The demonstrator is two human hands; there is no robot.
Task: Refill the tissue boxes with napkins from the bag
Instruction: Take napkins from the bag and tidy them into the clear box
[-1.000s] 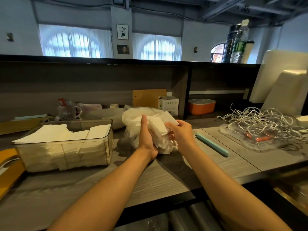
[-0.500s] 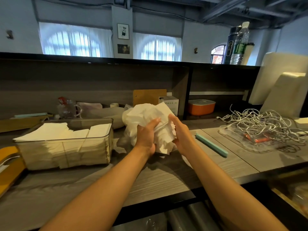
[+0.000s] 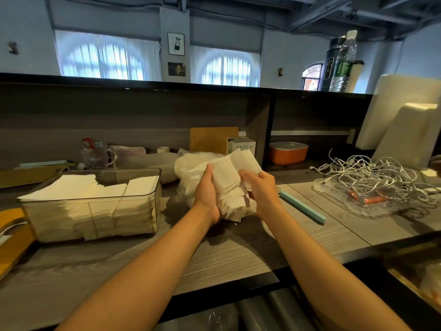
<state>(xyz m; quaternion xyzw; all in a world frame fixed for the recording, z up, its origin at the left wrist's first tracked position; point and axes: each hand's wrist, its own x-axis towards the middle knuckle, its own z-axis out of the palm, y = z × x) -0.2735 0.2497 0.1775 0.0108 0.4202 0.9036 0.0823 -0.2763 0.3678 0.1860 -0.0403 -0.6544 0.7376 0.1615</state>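
Observation:
A bundle of white napkins (image 3: 230,180) is held upright between both hands at the middle of the counter. My left hand (image 3: 207,194) grips its left side and my right hand (image 3: 260,189) grips its right side. Behind the bundle lies the crumpled clear plastic bag (image 3: 188,168). To the left stands a clear tissue box (image 3: 148,209), filled with stacked white napkins (image 3: 78,189) that rise above its rim.
A teal sealing clip (image 3: 301,206) lies right of my hands. A clear tray with tangled white cables (image 3: 372,185) sits at the right. An orange lidded container (image 3: 287,152), a small white carton (image 3: 241,145) and a glass mug (image 3: 95,155) stand at the back.
The napkin bundle has come up out of the bag and now stands taller between my hands. Both hands shifted slightly lower on it.

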